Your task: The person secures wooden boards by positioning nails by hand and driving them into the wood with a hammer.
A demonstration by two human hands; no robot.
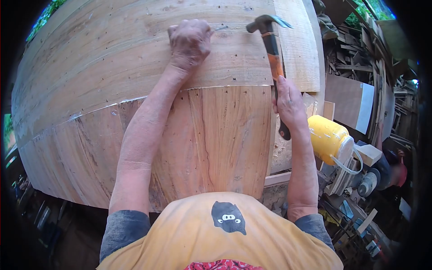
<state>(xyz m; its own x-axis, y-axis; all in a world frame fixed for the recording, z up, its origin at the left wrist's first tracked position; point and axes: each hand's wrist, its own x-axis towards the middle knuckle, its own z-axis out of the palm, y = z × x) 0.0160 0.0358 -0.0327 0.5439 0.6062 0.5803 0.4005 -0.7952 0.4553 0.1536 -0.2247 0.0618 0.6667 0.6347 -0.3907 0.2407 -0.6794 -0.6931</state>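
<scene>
No word, number or brand can be read. On the yellow shirt (189, 229), a dark figure (227, 209) with white markings is printed. On the hammer (274, 63) and yellow container (327, 137), both beyond that figure and to its right, nothing legible is shown.

Daylight falls soft and fairly even on the wooden surface (231, 130), with only faint shadows. The foliage (46, 19) at eleven o'clock glows brightly — edged with blue fringing — while the clutter (367, 221) at four o'clock sits in dimness and loses detail. The claw of the hammer (272, 56) carries a pale bluish glare. Wide-lens distortion bows edges outward, and black vignetting closes the corners.
</scene>
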